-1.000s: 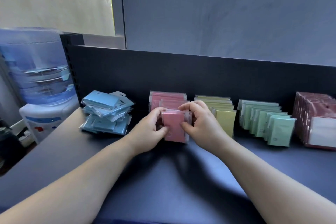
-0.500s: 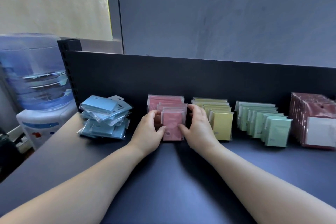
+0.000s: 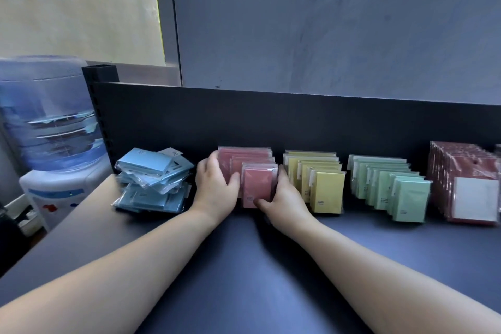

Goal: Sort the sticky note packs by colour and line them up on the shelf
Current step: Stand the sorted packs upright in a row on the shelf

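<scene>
Pink packs btwn left hand & right hand (both grip sides).

Person, head view; two arms listed.
- Left forearm: bare along all its visible length, broad at the 8 o'clock edge of frame, narrowing to the wrist.
- Left hand: bare; back of hand rounded, fingers short and soft-edged with blur.
- Right forearm: bare, broad at the 4 o'clock edge, tapering likewise.
- Right hand: bare; thumb in plain sight, nails too blurred to tell.
</scene>
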Motion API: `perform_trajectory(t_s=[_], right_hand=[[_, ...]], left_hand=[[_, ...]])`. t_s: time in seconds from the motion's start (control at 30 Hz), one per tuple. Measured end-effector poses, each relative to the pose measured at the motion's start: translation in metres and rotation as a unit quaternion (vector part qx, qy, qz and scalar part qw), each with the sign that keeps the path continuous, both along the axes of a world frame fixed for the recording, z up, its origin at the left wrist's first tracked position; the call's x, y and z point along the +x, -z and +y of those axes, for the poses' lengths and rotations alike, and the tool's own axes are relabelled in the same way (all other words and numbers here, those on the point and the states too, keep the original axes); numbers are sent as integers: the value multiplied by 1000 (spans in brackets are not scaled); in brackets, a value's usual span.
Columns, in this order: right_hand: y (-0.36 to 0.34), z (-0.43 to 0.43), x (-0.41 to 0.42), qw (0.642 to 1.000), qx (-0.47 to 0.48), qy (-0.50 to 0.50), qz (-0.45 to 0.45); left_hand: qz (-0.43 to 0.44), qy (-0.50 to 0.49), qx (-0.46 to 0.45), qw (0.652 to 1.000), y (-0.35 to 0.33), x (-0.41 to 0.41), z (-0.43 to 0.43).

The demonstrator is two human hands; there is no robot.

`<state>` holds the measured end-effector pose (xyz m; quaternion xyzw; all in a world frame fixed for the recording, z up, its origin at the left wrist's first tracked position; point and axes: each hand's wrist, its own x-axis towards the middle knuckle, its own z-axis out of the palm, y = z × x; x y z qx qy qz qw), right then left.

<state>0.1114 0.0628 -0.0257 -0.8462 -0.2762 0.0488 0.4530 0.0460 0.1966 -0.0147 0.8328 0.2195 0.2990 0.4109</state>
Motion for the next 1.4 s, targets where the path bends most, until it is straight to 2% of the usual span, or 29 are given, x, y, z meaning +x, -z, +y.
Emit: perform_trajectory(t_s=[0.17, 0.3, 0.53, 0.63, 0.73, 0.9, 1.1, 1.33, 1.4], right_hand=[[2, 0, 5, 1000, 0, -5, 10], [3, 3, 7, 999, 18, -16, 22], [1, 3, 7, 999, 28, -28, 27], [1, 2, 7, 999, 28, -27, 28], [3, 3, 7, 999, 25, -23, 29], [4, 3, 9, 999, 24, -24, 28], [4, 2, 7, 999, 38, -28, 23], [4, -1, 6, 998, 53, -27, 19], [4, -3, 5, 998, 50, -24, 12]], left_hand=[[72, -7, -112, 991, 2, 9, -5], [45, -33, -126, 991, 9, 11, -19], [52, 14, -111, 992, 11, 13, -21], [28, -24, -117, 992, 11, 12, -20], [16, -56, -147, 987, 8, 16, -14], [19, -30, -228, 973, 16, 35, 3], [10, -12, -198, 980, 14, 33, -5], [25, -108, -131, 985, 1, 14, -18], [11, -98, -120, 988, 5, 12, -21]])
